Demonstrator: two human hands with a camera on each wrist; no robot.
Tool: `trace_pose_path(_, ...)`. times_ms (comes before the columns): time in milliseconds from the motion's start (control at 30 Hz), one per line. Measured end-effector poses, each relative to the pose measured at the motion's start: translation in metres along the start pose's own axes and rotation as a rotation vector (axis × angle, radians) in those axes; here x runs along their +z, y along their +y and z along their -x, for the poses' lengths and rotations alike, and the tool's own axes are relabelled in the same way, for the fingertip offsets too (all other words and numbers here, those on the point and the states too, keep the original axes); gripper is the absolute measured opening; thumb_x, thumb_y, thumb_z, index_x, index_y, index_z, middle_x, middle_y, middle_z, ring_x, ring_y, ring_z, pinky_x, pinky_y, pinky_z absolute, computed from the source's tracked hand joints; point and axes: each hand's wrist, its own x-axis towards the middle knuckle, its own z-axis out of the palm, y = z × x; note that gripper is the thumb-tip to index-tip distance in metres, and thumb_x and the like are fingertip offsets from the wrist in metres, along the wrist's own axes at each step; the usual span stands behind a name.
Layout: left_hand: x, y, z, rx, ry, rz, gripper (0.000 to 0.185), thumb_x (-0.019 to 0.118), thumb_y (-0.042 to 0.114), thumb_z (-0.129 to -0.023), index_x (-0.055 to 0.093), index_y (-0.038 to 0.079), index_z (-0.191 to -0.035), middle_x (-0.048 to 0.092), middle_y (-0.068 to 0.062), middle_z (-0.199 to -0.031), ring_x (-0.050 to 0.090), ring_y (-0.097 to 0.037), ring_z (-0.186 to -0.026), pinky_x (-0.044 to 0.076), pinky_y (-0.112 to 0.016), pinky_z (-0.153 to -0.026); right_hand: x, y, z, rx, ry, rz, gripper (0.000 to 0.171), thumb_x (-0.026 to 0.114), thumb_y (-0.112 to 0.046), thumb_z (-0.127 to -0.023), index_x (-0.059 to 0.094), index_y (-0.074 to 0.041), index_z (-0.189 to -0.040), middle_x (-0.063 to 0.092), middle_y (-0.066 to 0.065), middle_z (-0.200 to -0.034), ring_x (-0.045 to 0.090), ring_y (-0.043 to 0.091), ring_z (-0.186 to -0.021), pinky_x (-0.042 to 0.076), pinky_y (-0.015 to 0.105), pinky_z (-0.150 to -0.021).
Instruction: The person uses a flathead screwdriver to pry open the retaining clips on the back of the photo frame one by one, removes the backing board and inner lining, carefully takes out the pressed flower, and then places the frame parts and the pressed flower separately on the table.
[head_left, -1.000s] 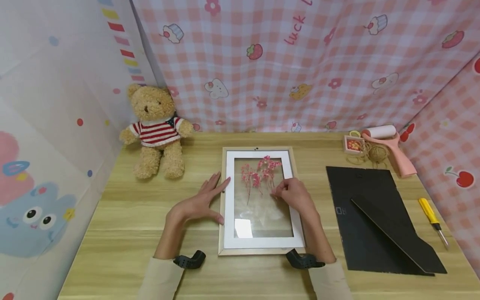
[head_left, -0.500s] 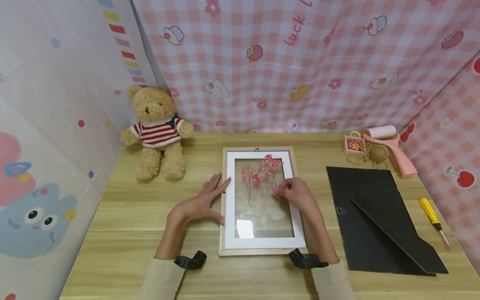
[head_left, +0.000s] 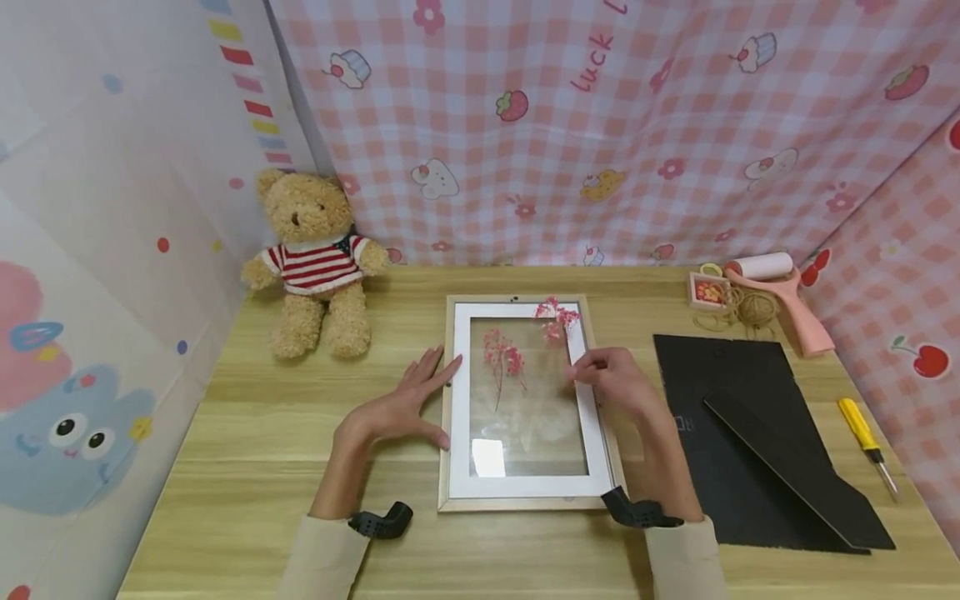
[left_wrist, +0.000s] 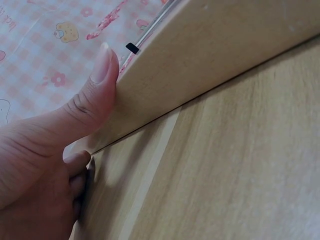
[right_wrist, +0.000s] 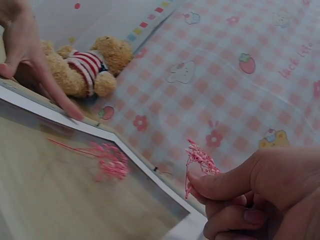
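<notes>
My right hand [head_left: 617, 382] pinches a sprig of small pink dried flowers [head_left: 557, 315] between thumb and fingertips, above the right side of a picture frame [head_left: 447, 503]. The right wrist view shows the sprig's blossoms [right_wrist: 201, 158] standing up past the thumb. A second pink sprig [head_left: 501, 354] lies at the upper left of the frame's glass [head_left: 525, 408], inside a white mat [head_left: 525, 487]. My left hand [head_left: 393, 410] rests with spread fingers along the frame's left edge, one fingertip over the mat. In the left wrist view its thumb [left_wrist: 97, 95] touches the frame's wooden side.
A black backing board [head_left: 720, 500] with its stand leg [head_left: 795, 467] lies to the right, beside a yellow-handled screwdriver [head_left: 858, 421]. At the back right are a pink-handled roller [head_left: 802, 317], twine [head_left: 756, 308] and a small box [head_left: 708, 290]. A teddy bear [head_left: 311, 233] sits back left.
My right hand has moved right with its sprig, whose blossoms now overlap the mat's upper right corner. The left hand and the other sprig stay in place.
</notes>
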Motion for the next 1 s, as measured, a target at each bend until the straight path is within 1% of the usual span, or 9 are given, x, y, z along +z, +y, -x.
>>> trace_pose_path(133,-0.001,0.004,0.001,-0.002,-0.002,0.000,0.138,0.090,0.066,-0.074,0.008,0.031,-0.178,-0.022,-0.008,-0.183,-0.022,-0.036,-0.169,-0.003,-0.071,-0.134,-0.022,0.000,-0.003,0.007,-0.028,-0.043,0.021,0.063,-0.008,-0.110,0.069,0.012,-0.110,0.038,-0.007,-0.062,0.030,0.010,-0.057,0.033,0.030,-0.058)
trace_pose_path(300,-0.001,0.001,-0.001,0.003,0.001,0.005,0.137,0.091,0.065,-0.074,0.008,0.032,-0.178,-0.022,-0.008,-0.183,-0.022,-0.036,-0.169,-0.003,-0.071,-0.134,-0.056,0.003,-0.008,0.011,-0.026,-0.018,0.026,0.063,-0.014,-0.112,0.069,0.011,-0.114,0.038,-0.006,-0.064,0.031,0.012,-0.058,0.033,0.034,-0.061)
trace_pose_path(433,-0.001,-0.006,-0.003,0.004,0.008,0.012,0.139,0.090,0.071,-0.071,0.008,0.035,-0.178,-0.022,-0.005,-0.183,-0.022,-0.034,-0.169,-0.004,-0.070,-0.134,-0.081,0.009,-0.013,-0.007,-0.025,-0.066,0.024,0.065,-0.020,-0.112,0.071,0.001,-0.105,0.041,-0.006,-0.067,0.031,0.011,-0.057,0.032,0.033,-0.060)
trace_pose_path(567,0.001,-0.013,-0.006,0.013,0.012,0.014,0.140,0.088,0.076,-0.069,0.009,0.037,-0.178,-0.022,-0.005,-0.183,-0.022,-0.034,-0.169,-0.005,-0.070,-0.134,-0.103,0.019,-0.020,0.021,-0.031,-0.129,0.023,0.063,-0.021,-0.113,0.073,-0.015,-0.093,0.045,-0.007,-0.070,0.033,0.010,-0.057,0.032,0.031,-0.061)
trace_pose_path(667,0.001,-0.015,-0.007,0.020,0.009,0.015,0.140,0.087,0.077,-0.069,0.008,0.037,-0.178,-0.022,-0.005,-0.183,-0.022,-0.036,-0.168,-0.005,-0.071,-0.134,-0.117,0.027,-0.027,0.053,-0.037,-0.130,0.030,0.061,-0.022,-0.114,0.073,-0.023,-0.087,0.042,-0.008,-0.067,0.031,0.009,-0.056,0.026,0.035,-0.062)
trace_pose_path(733,0.001,-0.016,-0.006,0.017,0.010,0.019,0.140,0.087,0.077,-0.069,0.008,0.037,-0.178,-0.023,-0.005,-0.183,-0.022,-0.036,-0.168,-0.004,-0.072,-0.133,-0.126,0.033,-0.032,0.070,-0.044,-0.121,0.034,0.060,-0.022,-0.115,0.071,-0.026,-0.083,0.038,-0.009,-0.064,0.029,0.009,-0.055,0.021,0.039,-0.065)
trace_pose_path(800,0.001,-0.015,-0.005,0.011,0.010,0.021,0.141,0.087,0.077,-0.068,0.008,0.037,-0.178,-0.023,-0.005,-0.183,-0.022,-0.036,-0.168,-0.004,-0.072,-0.133,-0.134,0.037,-0.037,0.083,-0.040,-0.112,0.036,0.061,-0.021,-0.115,0.073,-0.027,-0.081,0.038,-0.010,-0.063,0.029,0.008,-0.054,0.020,0.039,-0.064)
trace_pose_path(900,0.001,-0.013,-0.004,0.000,0.009,0.025,0.140,0.089,0.075,-0.069,0.009,0.036,-0.178,-0.022,-0.005,-0.183,-0.022,-0.037,-0.168,-0.004,-0.072,-0.133,-0.147,0.043,-0.044,0.117,-0.008,-0.098,0.037,0.063,-0.018,-0.113,0.074,-0.028,-0.079,0.043,-0.012,-0.062,0.033,0.004,-0.054,0.025,0.030,-0.057)
trace_pose_path(1000,0.001,-0.011,-0.002,-0.011,0.005,0.034,0.139,0.091,0.070,-0.070,0.009,0.036,-0.178,-0.022,-0.005,-0.183,-0.022,-0.037,-0.168,-0.003,-0.072,-0.133,-0.159,0.048,-0.049,0.169,0.021,-0.074,0.034,0.066,-0.018,-0.111,0.077,-0.030,-0.080,0.058,-0.016,-0.066,0.042,0.002,-0.056,0.039,0.022,-0.057)
